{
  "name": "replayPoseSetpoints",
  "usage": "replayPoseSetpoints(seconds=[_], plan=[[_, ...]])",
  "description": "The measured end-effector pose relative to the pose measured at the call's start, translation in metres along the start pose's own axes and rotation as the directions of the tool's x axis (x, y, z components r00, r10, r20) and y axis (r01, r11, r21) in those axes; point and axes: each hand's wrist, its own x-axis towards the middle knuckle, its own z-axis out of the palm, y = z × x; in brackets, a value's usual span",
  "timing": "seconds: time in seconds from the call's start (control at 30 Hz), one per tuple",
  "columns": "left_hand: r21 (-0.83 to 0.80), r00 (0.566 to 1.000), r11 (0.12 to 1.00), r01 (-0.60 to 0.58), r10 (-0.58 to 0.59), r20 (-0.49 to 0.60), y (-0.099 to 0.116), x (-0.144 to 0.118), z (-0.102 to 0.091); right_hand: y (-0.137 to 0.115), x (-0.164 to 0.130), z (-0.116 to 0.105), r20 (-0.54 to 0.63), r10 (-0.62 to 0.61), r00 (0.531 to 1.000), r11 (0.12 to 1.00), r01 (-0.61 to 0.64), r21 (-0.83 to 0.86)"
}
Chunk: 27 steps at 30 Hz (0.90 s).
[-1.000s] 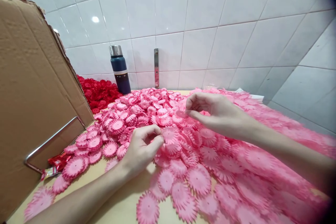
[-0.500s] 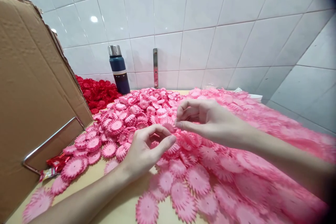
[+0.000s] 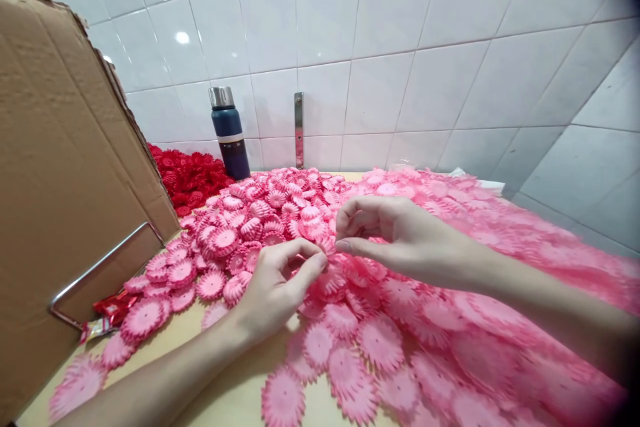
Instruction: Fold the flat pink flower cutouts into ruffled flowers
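Both hands meet over the heap of pink paper flowers (image 3: 380, 320) on the table (image 3: 235, 400): left hand (image 3: 273, 287) and right hand (image 3: 395, 233) each pinch with thumb and forefinger at one pink flower (image 3: 327, 247) between them, mostly hidden by fingertips. Left of the heap stands a cardboard box (image 3: 60, 180), its contents out of sight. Behind the heap sit red flowers (image 3: 187, 177) and a blue flask (image 3: 229, 132).

Flower discs (image 3: 380, 340) heaped on table (image 3: 235, 393); cardboard box (image 3: 60, 180) left; bottle (image 3: 229, 132) behind, against wall (image 3: 400, 47).
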Motion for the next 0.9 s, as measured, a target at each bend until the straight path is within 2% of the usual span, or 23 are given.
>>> replayPoseSetpoints(seconds=[0.13, 0.2, 0.3, 0.43, 0.5, 0.63, 0.73, 0.9], plan=[[-0.01, 0.999, 1.0, -0.007, 0.006, -0.033, -0.001, 0.0, -0.001, 0.004, 0.002, -0.006, 0.028, -0.004, 1.0, 1.0, 0.004, -0.002], [0.002, 0.999, 1.0, 0.002, -0.002, -0.04, -0.002, 0.0, -0.001, 0.006, 0.003, -0.01, 0.002, -0.01, 1.0, 1.0, 0.01, -0.016], [0.016, 0.998, 1.0, 0.003, -0.002, -0.056, -0.004, -0.001, -0.002, 0.013, 0.005, -0.017, -0.092, -0.03, 0.995, 0.999, 0.027, -0.039], [0.023, 0.997, 1.0, 0.003, -0.001, -0.071, -0.005, -0.001, -0.002, 0.026, 0.009, -0.026, -0.252, -0.036, 0.967, 0.993, 0.007, -0.116], [0.02, 0.997, 1.0, 0.002, -0.001, -0.076, -0.006, 0.0, -0.001, 0.03, 0.01, -0.028, -0.29, -0.018, 0.957, 0.995, -0.01, -0.096], [0.0, 0.996, 1.0, -0.008, 0.008, -0.09, -0.006, 0.001, -0.001, 0.024, 0.01, -0.023, -0.214, 0.029, 0.976, 0.999, -0.033, -0.018], [-0.034, 0.995, 0.999, -0.02, 0.017, -0.099, -0.004, 0.001, 0.0, 0.014, 0.007, -0.013, -0.14, 0.019, 0.99, 1.0, -0.019, -0.003], [-0.058, 1.0, 0.998, -0.023, 0.022, -0.019, -0.002, 0.001, 0.002, 0.0, 0.001, 0.004, -0.048, 0.03, 0.998, 0.999, -0.029, 0.019]])
